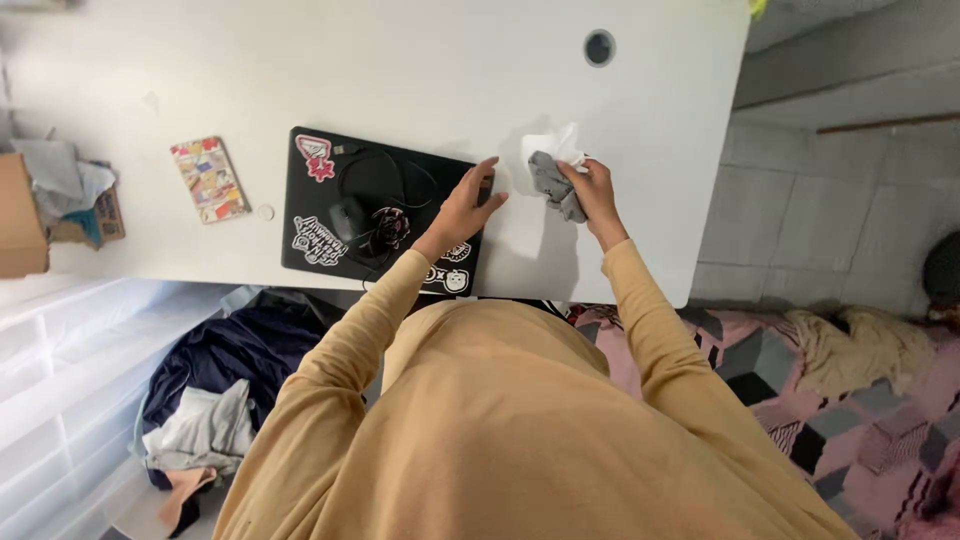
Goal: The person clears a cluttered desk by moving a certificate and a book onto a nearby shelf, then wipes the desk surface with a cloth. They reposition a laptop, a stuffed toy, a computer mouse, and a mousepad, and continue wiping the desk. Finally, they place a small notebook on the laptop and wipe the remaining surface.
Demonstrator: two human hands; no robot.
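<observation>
My right hand (594, 192) grips a crumpled grey cloth (552, 180) just above the white desk (400, 70), with a white tissue (550, 145) right behind it. My left hand (468, 205) rests on the right edge of a closed black laptop (310, 215) covered in stickers. A black mouse (347, 215) with its coiled cable lies on the laptop lid. Both my sleeves are mustard yellow.
A colourful small booklet (209, 179) and a coin-like disc (265, 212) lie left of the laptop. A cardboard box (20, 215) sits at the far left edge. A round cable hole (599, 47) is near the desk's back. Clothes pile (215, 400) lies below; patterned bedding (850, 400) at right.
</observation>
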